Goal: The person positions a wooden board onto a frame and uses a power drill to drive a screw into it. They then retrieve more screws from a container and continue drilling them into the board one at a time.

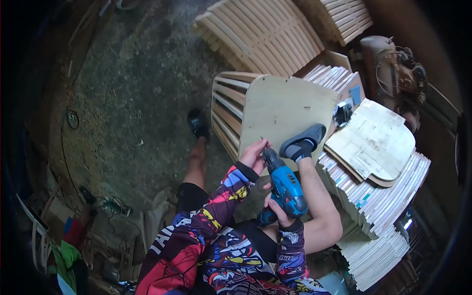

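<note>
My right hand (281,212) is wrapped round the handle of a blue cordless drill (286,184), whose black chuck points up and left. Close beside the chuck, my left hand (254,156) has its fingers pinched together at the lower edge of a plywood panel (282,105); whatever they hold is too small to make out. The panel forms the flat end of a slatted wooden frame (227,105). My right foot, in a grey slipper (306,140), rests on the panel.
Stacks of slatted wooden pieces (265,37) stand at the back. On the right are piled plywood boards (376,140) above stacked strips (378,196), with a rusty compressor (393,69) behind. My other foot (197,123) is on the concrete floor (142,93). Clutter lies lower left.
</note>
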Available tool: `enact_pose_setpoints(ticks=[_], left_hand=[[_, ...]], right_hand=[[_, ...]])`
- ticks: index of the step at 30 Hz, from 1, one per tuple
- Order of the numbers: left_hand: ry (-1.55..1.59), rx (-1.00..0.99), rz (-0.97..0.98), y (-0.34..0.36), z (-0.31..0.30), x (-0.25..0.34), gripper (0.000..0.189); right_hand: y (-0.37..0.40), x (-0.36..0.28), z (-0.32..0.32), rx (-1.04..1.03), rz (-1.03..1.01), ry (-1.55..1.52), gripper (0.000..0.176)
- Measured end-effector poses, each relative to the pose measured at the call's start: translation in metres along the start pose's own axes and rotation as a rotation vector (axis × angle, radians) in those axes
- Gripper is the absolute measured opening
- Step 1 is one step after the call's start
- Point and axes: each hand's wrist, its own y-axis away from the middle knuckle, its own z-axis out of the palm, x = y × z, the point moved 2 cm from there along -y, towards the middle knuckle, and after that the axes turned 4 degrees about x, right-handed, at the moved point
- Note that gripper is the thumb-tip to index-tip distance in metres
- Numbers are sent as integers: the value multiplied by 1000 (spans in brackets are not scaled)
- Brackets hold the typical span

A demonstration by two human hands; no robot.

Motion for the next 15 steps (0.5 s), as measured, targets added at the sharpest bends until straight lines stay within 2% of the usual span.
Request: enact_pose_setpoints(ticks=[2,6,9,15], left_hand=[[54,46,23,-6,-2,10,15],[-31,101,84,-18,-11,23,13],[42,71,68,-30,-4,32,14],[-38,41,56,-58,-2,35,13]], right_hand=[[-11,1,3,28,16,-46,42],[-35,15,-4,6,5,-66,43],[-52,14,-5,0,-14,-71,43],[-69,12,-12,2,-21,-85,42]])
